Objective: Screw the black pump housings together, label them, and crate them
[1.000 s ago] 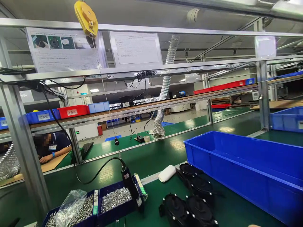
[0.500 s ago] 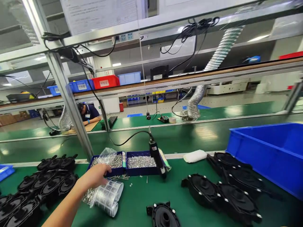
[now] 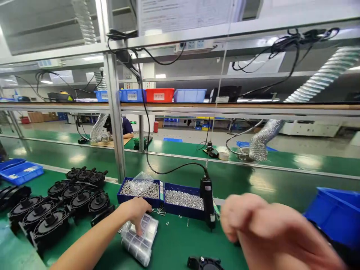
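Note:
My left hand point(image 3: 137, 212) is on a clear plastic container point(image 3: 139, 243) with a grid of compartments. Its thumb lies over the plastic and its fingers curl at the far edge, partly hidden. Just behind stands a blue bin of screws point(image 3: 152, 191) with a clear bag point(image 3: 140, 182) on top. Beside that bin is a second blue bin point(image 3: 182, 199) full of small shiny metal parts. A black electric screwdriver point(image 3: 207, 202) hangs from a line in front of it. Large and blurred, my right hand point(image 3: 261, 225) is raised at the right, fingers bent; what it holds, if anything, cannot be made out.
Rows of black round housings point(image 3: 80, 198) stand at the left. Another black housing point(image 3: 205, 263) is cut off at the bottom edge. A large blue crate point(image 3: 334, 213) sits at the right. A metal post point(image 3: 114, 112) rises behind the bins. A person point(image 3: 126, 129) works at the far bench.
The view has swung left and levelled out. My right hand has come into view at the right. My left hand's thumb has come down over the clear plastic container.

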Available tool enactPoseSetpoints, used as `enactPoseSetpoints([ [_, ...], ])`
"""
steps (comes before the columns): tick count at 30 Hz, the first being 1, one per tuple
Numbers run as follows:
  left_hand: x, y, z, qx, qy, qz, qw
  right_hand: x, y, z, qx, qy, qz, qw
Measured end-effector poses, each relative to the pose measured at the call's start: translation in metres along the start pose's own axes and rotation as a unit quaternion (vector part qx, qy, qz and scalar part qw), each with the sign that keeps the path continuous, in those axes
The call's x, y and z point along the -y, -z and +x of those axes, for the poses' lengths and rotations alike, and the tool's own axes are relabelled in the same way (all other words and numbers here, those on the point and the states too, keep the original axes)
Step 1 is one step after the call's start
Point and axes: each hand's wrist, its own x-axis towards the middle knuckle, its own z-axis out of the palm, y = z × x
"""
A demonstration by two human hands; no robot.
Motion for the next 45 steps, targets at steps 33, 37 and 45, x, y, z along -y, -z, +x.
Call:
enactPoseSetpoints([
  [33, -0.028, 0.050, -0.050, -0.371, -0.087, -0.437, 0.814, -0.144, -0.056, 0.025, 0.098, -0.237, -0.061, 0.965],
  [37, -0.029, 0.051, -0.053, -0.373, -0.074, -0.420, 0.824, -0.144, -0.057, 0.025, 0.095, -0.225, -0.080, 0.966],
  [45, -0.018, 0.052, -0.054, -0.346, -0.089, -0.417, 0.836, -0.129, -0.058, 0.027, 0.043, -0.079, -0.164, 0.982],
])
